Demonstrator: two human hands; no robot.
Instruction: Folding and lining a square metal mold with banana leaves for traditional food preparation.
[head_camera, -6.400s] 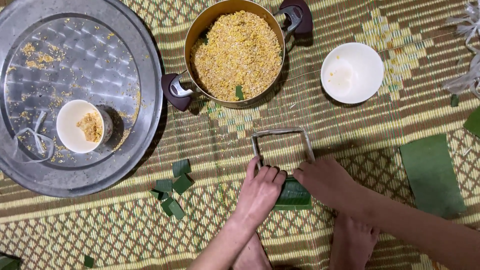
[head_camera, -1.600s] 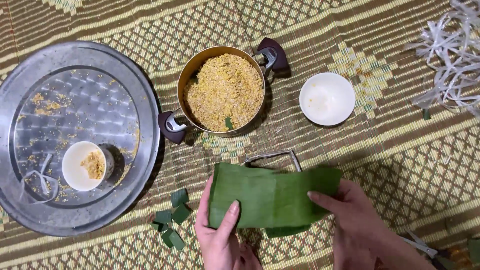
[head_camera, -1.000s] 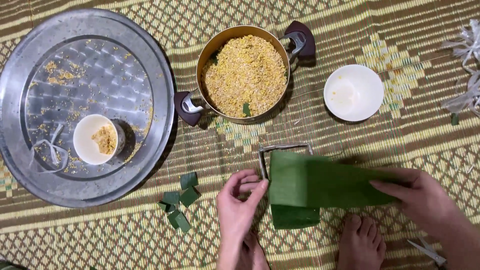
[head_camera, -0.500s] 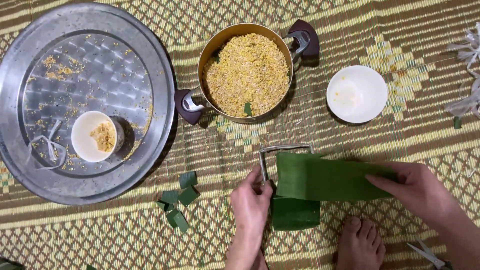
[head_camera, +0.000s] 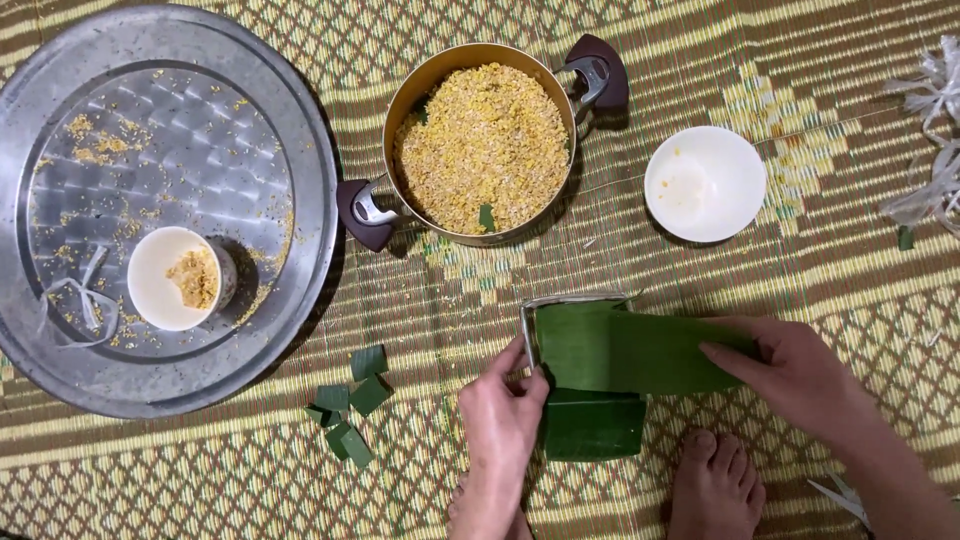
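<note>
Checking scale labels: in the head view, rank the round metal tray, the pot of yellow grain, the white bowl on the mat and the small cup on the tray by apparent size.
Largest to smallest:
1. round metal tray
2. pot of yellow grain
3. white bowl
4. small cup
Bowl and cup look close in size; the bowl appears slightly wider.

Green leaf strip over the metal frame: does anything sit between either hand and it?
Nothing visible does. The right hand lies directly on the leaf strip at its right end, and the left hand touches the metal frame and the leaf's left edge. The cut leaf scraps lie off to the left.
</note>
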